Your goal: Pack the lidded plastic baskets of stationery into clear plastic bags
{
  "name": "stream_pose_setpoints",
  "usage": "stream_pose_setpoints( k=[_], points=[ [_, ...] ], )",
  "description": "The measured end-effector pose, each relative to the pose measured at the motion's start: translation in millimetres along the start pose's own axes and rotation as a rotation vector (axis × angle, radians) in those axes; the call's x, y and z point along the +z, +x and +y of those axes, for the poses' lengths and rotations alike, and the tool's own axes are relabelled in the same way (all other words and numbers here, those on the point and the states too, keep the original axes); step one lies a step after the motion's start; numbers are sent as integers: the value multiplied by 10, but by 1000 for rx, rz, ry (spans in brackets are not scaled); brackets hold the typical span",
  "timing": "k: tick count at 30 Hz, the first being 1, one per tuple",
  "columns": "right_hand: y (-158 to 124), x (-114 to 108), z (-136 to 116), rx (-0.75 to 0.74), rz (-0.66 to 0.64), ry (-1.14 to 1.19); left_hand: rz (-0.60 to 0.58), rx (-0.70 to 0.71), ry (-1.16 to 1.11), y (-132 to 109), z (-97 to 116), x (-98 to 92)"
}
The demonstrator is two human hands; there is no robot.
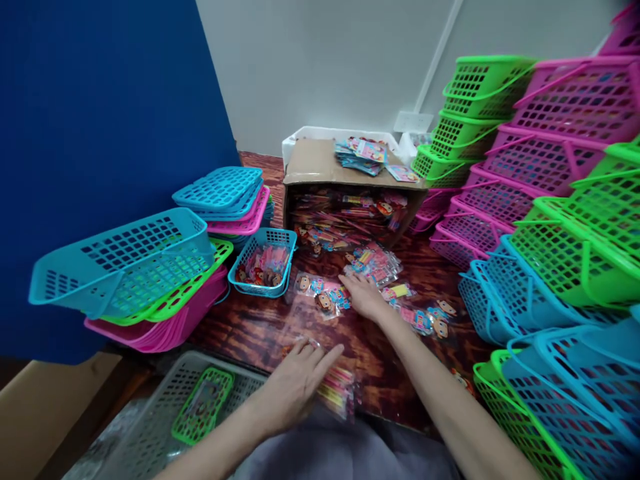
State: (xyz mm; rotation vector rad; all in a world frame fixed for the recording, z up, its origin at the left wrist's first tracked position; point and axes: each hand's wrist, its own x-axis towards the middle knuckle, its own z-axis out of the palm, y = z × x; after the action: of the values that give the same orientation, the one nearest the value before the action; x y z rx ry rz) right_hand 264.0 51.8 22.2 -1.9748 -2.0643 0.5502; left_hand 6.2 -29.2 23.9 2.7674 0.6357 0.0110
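Note:
My left hand lies over clear plastic packets of pink and yellow sticks near the table's front edge. Its fingers are stretched out and its thumb is spread. Farther forward, my right hand reaches down with extended fingers among more cartoon-printed packets; its fingertips touch or nearly touch them. Left of that hand are packets with cartoon heads. A blue basket holding similar packets sits to the left. Part of the packets under my left hand is hidden.
A cardboard box lies open towards me, full of packets, with printed cards on top. Stacked baskets crowd the right side. More baskets are piled left. A grey crate stands below the table's left front edge.

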Motion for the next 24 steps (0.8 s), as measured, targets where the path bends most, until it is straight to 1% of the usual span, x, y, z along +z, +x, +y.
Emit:
stream_pose_setpoints(
  k=[2, 4, 9, 11, 13, 17, 21, 24],
  points=[
    [101, 30, 38, 2, 1, -33, -33, -18, 13, 26, 28, -29],
    [90, 34, 93, -2, -8, -43, -64, -37, 24, 52, 54, -70],
    [-148, -34, 331, 34, -45, 14, -77, -66, -10, 73, 67, -114],
    [-247, -14, 363, 49, -67, 23, -75, -69, -28, 67, 59, -99],
    [-323, 38, 322, 60, -66, 6, -74, -77, -35, 63, 55, -83],
    [-397, 116, 149, 95, -71, -41, -71, -82, -42, 59, 61, -81],
    [-486, 86, 80, 149, -140, -36, -56, -85, -50, 41, 62, -82],
    [-634, 47, 27, 181, -169, -31, -54, -87, -58, 21, 47, -51]
  ],
)
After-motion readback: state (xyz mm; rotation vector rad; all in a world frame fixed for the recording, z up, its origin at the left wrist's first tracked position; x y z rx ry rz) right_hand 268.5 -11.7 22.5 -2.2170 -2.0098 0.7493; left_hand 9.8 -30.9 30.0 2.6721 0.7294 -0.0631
